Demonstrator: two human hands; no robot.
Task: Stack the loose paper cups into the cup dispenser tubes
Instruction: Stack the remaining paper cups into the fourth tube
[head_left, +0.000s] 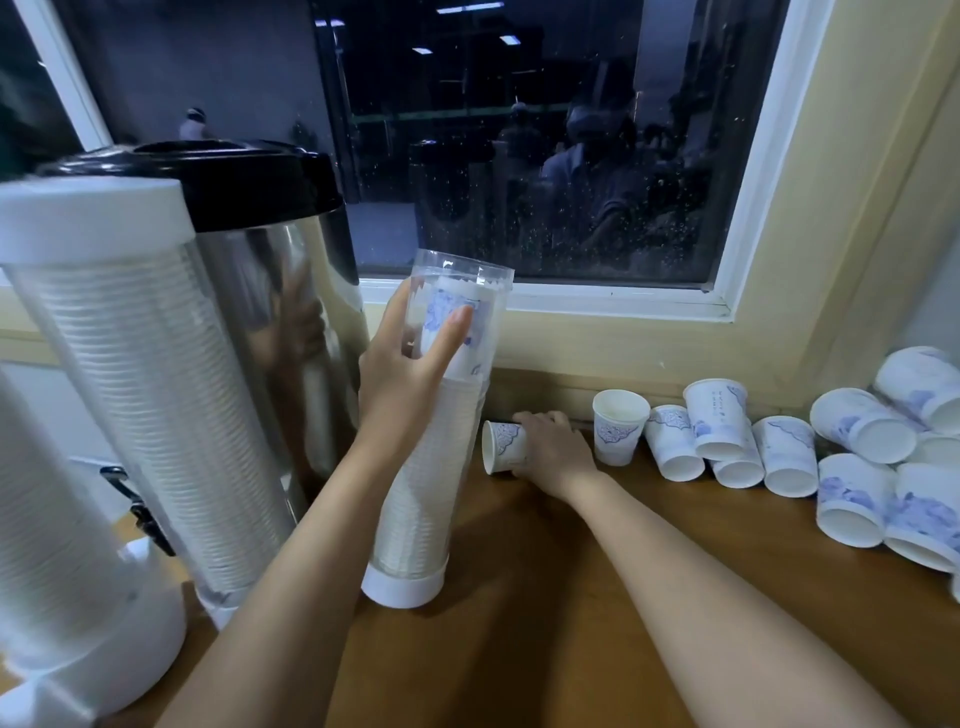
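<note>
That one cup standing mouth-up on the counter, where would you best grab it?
Wrap the upright cup round its side wall near the rim, coming from the front: it tapers downward, and tipped cups crowd its right side.

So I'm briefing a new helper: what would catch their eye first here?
The clear tube at centre, nearly full, gripped by the left hand. Beside it the right hand holds a cup turned on its side; more loose cups crowd the counter at far right.
</note>
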